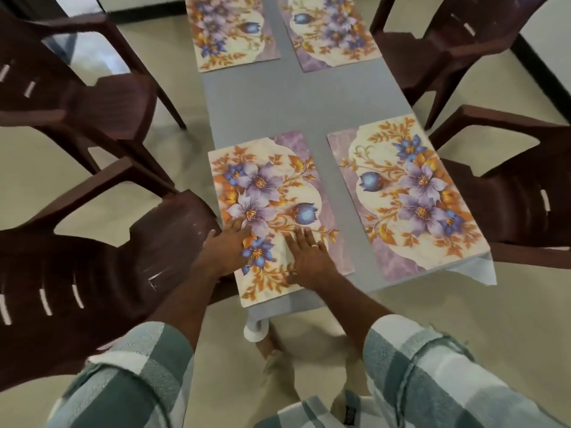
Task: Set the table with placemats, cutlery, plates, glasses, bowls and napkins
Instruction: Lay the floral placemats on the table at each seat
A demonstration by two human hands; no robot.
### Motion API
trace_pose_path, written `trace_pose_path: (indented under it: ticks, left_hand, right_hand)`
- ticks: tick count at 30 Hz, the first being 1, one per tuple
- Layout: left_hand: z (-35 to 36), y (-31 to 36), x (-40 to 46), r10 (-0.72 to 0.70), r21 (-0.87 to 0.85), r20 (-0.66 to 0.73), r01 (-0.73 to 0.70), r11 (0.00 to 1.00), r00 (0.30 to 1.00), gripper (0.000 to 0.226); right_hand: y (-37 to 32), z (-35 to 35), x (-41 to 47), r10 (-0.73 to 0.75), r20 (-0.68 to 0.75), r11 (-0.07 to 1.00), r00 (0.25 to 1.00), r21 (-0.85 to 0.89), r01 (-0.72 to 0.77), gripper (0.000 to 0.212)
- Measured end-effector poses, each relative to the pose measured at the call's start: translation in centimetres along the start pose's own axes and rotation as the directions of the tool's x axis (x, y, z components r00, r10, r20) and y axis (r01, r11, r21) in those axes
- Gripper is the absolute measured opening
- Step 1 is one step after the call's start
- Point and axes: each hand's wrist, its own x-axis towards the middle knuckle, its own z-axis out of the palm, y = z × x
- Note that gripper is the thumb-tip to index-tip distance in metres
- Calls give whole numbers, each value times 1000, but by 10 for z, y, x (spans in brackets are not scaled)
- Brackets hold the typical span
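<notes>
On grey cloth-covered counter (pixel 272 100), flat spread fingers (pixel 238 225) of both hands smoothing nearest floral rectangular placemat (pixel 272 193); cutlery next.

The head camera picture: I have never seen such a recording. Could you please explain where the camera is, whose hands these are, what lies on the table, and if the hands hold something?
There is no machine here. A person wears one wide-angle camera on the head, looking forward and down, so you see their own arms in checked sleeves.

The left hand and the right hand both lie flat, fingers straight, on the near left placemat. They press on it and hold nothing.

The grey table carries four flowered placemats: this one, the near right placemat, and two far placemats at the other end. No plates, cutlery, glasses, bowls or napkins are visible. Brown plastic chairs stand along both sides.
</notes>
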Motion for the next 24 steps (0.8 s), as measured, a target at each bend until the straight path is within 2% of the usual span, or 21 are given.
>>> trace_pose_path:
  ticks: [3, 5, 7, 8, 10, 11, 14, 18, 24]
  left_hand:
    - [0, -33, -9, -37, 31, 8, 36, 999, 999, 84]
    - [3, -41, -15, -33, 31, -76, 35, 999, 997, 80]
    - [2, -46, -14, 12, -7, -185, -13, 1000, 983, 67]
    - [-1, -49, -8, 72, 35, -184, -66, 997, 980, 63]
    - [-5, -50, 6, 159, 181, -49, -148, 972, 986, 66]
    - [-7, -49, 13, 153, 221, 27, -155, 963, 988, 68]
    - [-8, -35, 26, 172, 196, 105, -190, 962, 979, 68]
    - [-3, -31, 34, 179, 225, 93, -195, 954, 980, 65]
    - [-2, -24, 45, 141, 142, 145, -162, 977, 979, 76]
  right_hand:
    - [-3, -15, 17, -86, 44, 994, 995, -64, 88, 111]
    - [7, -25, 23, -130, 59, 981, 990, -138, 137, 103]
    - [15, -36, 26, -102, 27, 973, 994, -205, 106, 95]
    - [18, -40, 26, -57, 1, 978, 998, -202, 56, 92]
    - [18, -42, 23, 74, -88, 989, 993, -118, -84, 82]
    - [17, -41, 20, 143, -148, 985, 979, -73, -155, 76]
    - [15, -28, 3, 259, -249, 962, 933, -21, -272, 65]
    - [10, -16, -9, 329, -187, 944, 925, 47, -327, 62]
    - [22, -17, -10, 283, -61, 958, 957, 68, -279, 71]
